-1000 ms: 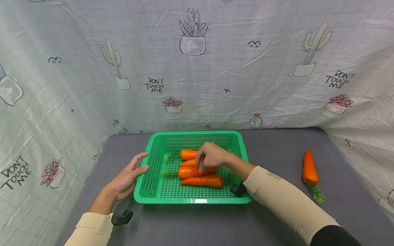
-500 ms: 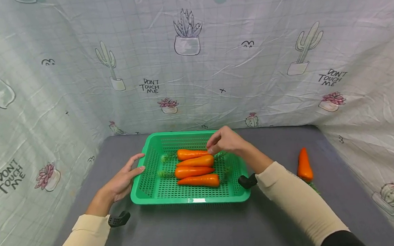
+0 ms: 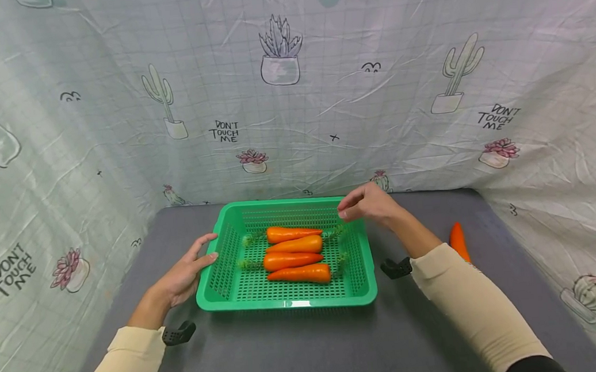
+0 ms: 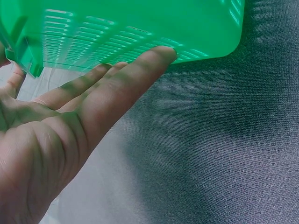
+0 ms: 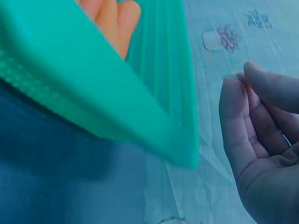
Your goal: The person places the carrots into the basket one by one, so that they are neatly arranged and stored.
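Note:
A green plastic basket point(image 3: 244, 308) holds several orange carrots, lying side by side in a column. The back carrot point(image 3: 291, 234) and the front carrot point(image 3: 300, 274) have leafy green tops facing opposite ways. My left hand point(image 3: 180, 279) rests its extended fingers against the basket's left side; the left wrist view has these fingers point(image 4: 126, 91) along the slotted wall. Over the basket's back right corner hovers my right hand point(image 3: 372, 204), fingers bent and thumb near the fingertips, with nothing held. One more carrot point(image 3: 459, 243) lies on the table at the right, partly behind the right sleeve.
The basket stands on a grey table point(image 3: 288, 348). A pale cloth point(image 3: 334, 114) printed with cacti hangs behind and along both sides. Black devices are strapped to the left wrist point(image 3: 180, 334) and right wrist point(image 3: 397, 268).
My right hand has risen from the carrots in the basket and moved right to the back right corner, uncovering them. The left hand stays at the basket's side. The view has shifted slightly.

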A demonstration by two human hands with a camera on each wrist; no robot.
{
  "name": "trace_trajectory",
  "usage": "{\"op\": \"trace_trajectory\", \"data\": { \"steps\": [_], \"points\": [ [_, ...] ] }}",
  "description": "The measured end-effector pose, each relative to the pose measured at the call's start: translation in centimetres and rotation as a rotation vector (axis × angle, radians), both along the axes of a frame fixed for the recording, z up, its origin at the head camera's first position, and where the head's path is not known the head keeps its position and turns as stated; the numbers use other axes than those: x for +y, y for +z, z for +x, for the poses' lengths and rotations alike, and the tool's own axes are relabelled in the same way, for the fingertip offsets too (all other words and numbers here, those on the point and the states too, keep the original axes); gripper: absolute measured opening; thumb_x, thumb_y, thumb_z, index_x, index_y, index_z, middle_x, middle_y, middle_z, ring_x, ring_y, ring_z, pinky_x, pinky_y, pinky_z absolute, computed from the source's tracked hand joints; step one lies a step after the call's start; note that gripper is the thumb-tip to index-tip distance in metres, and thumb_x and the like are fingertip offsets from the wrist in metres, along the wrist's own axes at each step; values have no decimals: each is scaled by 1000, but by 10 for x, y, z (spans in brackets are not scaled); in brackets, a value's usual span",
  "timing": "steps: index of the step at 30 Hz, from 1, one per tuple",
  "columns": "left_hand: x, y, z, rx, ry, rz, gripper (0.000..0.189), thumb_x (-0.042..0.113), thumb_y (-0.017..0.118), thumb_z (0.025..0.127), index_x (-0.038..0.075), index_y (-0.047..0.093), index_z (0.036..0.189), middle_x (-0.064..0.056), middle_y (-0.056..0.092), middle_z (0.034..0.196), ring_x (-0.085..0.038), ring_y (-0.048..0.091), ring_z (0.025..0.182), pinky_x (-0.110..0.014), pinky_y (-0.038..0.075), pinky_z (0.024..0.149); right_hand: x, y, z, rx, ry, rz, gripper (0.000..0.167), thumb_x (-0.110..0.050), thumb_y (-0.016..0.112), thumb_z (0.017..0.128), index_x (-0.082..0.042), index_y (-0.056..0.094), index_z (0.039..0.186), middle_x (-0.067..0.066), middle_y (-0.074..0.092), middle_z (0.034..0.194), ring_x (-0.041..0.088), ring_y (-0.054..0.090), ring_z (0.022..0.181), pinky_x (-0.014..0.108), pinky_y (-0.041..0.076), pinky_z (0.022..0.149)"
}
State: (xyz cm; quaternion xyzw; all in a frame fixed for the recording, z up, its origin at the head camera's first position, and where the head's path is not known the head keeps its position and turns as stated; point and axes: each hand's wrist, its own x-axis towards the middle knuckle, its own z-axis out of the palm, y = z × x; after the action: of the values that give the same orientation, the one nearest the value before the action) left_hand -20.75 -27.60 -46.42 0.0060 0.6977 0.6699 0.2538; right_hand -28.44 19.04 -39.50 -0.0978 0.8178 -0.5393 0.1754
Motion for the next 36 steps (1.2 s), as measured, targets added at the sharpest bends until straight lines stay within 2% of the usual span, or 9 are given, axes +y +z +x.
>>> {"op": "trace_trajectory", "data": {
  "steps": [8, 13, 19, 31, 36],
  "points": [
    [0, -2, -1, 2, -1, 4, 64, 37, 52, 111, 36, 11, 160, -30, 38, 154, -34, 67, 124, -56, 60, 96, 33, -6, 1, 62, -67, -13, 37, -7, 77, 93, 11, 69, 124, 8, 75, 108, 16, 75, 92, 42, 61, 94],
    [0, -2, 0, -4, -3, 7, 65, 38, 52, 111, 36, 11, 161, -30, 38, 154, -34, 66, 125, -57, 60, 96, 51, -9, 4, 47, -117, -15, 38, -8, 78, 93, 11, 69, 124, 1, 73, 107, 14, 76, 92, 41, 62, 95],
    [-1, -3, -1, -2, 2, 9, 67, 38, 53, 111, 36, 10, 161, -28, 40, 153, -33, 67, 123, -56, 60, 96, 69, -13, 8, 24, -149, -17, 44, -10, 79, 92, 13, 66, 127, -8, 75, 96, 7, 75, 88, 31, 62, 89],
    [1, -4, -2, 4, -10, 16, 66, 37, 52, 111, 36, 10, 162, -29, 39, 153, -35, 67, 124, -58, 60, 96, 111, -30, 16, -22, -225, 24, 39, -15, 78, 95, 9, 70, 124, -13, 77, 90, 4, 76, 85, 26, 63, 86],
    [0, -4, -3, 3, -8, 19, 65, 36, 51, 111, 36, 10, 161, -28, 40, 152, -34, 67, 124, -57, 60, 96, 127, -36, 19, -31, -233, 23, 42, -17, 78, 96, 9, 68, 127, -12, 77, 93, 3, 75, 86, 24, 62, 85]
  ]
}}
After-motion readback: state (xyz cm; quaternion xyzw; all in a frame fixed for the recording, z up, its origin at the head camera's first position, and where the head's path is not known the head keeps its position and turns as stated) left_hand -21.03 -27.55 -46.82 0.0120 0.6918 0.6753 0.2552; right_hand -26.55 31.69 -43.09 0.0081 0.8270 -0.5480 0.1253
